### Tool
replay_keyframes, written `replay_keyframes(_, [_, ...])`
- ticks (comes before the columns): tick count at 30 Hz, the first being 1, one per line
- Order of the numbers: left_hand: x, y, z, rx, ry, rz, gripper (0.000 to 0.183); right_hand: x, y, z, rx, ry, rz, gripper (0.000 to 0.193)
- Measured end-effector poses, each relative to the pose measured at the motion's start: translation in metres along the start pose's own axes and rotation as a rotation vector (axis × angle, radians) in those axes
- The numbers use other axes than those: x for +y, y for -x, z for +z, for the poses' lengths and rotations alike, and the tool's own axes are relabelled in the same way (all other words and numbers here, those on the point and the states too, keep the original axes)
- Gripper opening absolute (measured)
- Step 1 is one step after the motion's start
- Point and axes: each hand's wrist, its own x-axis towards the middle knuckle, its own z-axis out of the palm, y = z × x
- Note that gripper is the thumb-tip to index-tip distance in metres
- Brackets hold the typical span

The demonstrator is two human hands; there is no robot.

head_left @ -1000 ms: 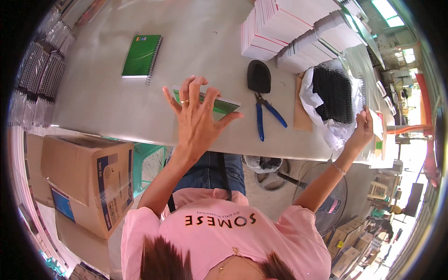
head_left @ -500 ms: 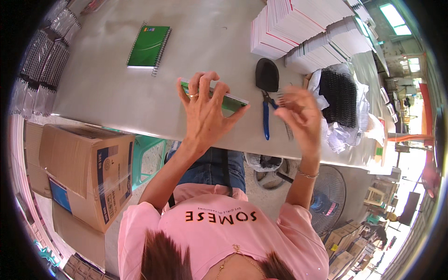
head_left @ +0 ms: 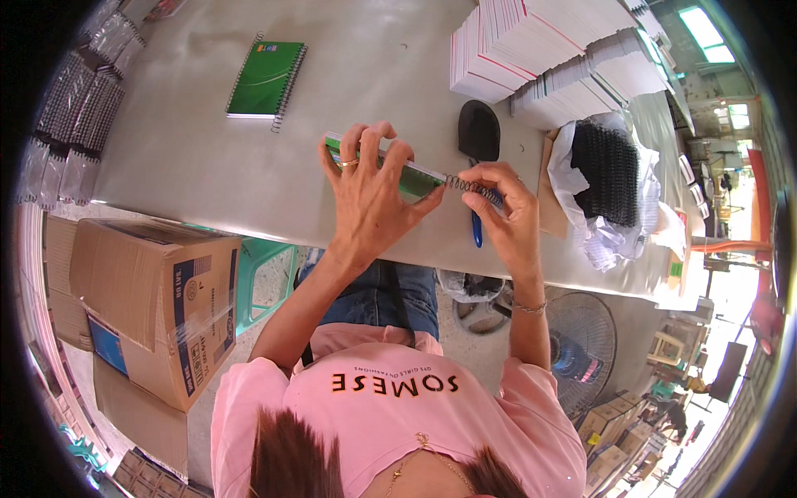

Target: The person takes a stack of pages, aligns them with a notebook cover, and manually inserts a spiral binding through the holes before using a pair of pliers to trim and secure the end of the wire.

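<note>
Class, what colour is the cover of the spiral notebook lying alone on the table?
Green, seen in the head view: spiral notebook.

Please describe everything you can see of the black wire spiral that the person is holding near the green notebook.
The wire spiral is a thin, dark coil, metal by its look. It lies roughly level above the grey table. The right hand pinches its right end between thumb and fingers. Its left end meets the edge of the green notebook, which the left hand presses flat. Only a short stretch of loops shows between the two hands.
</note>
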Motion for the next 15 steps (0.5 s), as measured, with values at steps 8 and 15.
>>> replay_keyframes(8, [-0.002,0.0,-0.005,-0.066,-0.041,0.006,0.044,-0.008,0.005,0.007,0.002,0.167,0.101,0.017])
replay_keyframes(15, [-0.005,-0.001,-0.011,0.059,0.155,-0.075,0.06,-0.01,-0.005,0.018,0.046,0.458,-0.057,0.011])
